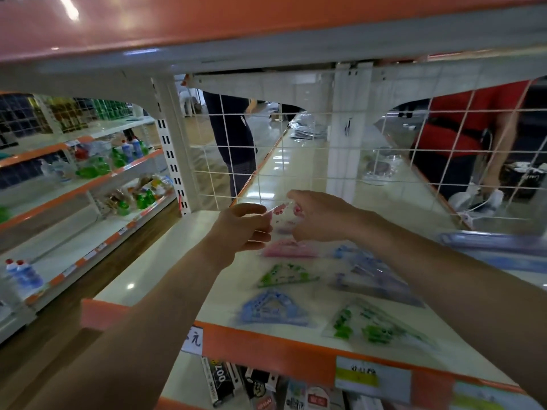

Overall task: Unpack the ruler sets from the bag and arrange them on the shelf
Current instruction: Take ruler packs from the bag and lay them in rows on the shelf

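At the back of the shelf (165, 261), just in front of the wire grid (266, 161), you hold one ruler set (279, 214) between both hands, raised a little off the surface. Your left hand (239, 229) pinches its left edge between thumb and fingers. Your right hand (319, 217) is curled on its right side, though its fingertips are hidden behind the hand, so the exact grip is unclear. The packet is a clear sleeve with pink print, blurred, and appears tilted with its top edge rising to the right; I cannot tell its long axis for sure. My judgement is that you are on the placing step, with several sets already laid out and this one due for the rear of the left column. In that column a pink set (291, 250), a green set (285, 276) and a blue set (273, 309) lie flat one behind another, each with its long edge roughly parallel to the shelf's orange front lip (266, 347) and its apex pointing toward the grid. The next move calls for turning the held set to match, long edge across the shelf, and lowering it flat just behind the pink one, short of the grid. The purple set (376, 282) and the front green set (370, 327) on the right lie skewed, with long axes running from back-left to front-right, and may need straightening later.
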`<state>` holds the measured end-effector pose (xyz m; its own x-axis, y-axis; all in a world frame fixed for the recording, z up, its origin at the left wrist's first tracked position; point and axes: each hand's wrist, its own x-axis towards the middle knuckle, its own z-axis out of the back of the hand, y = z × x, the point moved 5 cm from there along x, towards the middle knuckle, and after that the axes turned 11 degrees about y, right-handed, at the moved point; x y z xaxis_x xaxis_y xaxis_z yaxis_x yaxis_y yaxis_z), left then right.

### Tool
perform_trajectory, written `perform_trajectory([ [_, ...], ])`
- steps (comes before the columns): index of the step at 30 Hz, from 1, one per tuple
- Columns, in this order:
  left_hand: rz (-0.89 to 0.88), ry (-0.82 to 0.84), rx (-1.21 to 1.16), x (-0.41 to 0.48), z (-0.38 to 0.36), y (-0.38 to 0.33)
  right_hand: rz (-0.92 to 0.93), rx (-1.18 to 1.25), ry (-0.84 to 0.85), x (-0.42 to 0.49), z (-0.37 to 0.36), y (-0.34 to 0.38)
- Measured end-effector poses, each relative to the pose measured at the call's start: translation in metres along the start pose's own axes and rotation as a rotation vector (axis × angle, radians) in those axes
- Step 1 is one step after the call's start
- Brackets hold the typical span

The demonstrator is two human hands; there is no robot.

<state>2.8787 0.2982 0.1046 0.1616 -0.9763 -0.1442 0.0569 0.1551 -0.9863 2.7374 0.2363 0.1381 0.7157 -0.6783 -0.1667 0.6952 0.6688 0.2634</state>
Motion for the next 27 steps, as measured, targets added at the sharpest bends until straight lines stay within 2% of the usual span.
perform_trajectory([
  [7, 0.003, -0.023, 0.241, 0.004, -0.006, -0.002, -0.037, 0.017, 0.068, 0.007, -0.009, -0.016],
  [11, 0.012, -0.074, 0.431, 0.009, -0.002, 0.007, -0.077, -0.034, 0.171, 0.021, -0.022, -0.019],
  [20, -0.031, -0.025, 0.547, 0.011, 0.002, 0.011, -0.165, -0.068, 0.310, 0.051, -0.045, -0.026],
  [27, -0.071, -0.030, 0.695, 0.009, -0.003, 0.007, -0.121, -0.042, 0.310, 0.040, -0.038, -0.020],
])
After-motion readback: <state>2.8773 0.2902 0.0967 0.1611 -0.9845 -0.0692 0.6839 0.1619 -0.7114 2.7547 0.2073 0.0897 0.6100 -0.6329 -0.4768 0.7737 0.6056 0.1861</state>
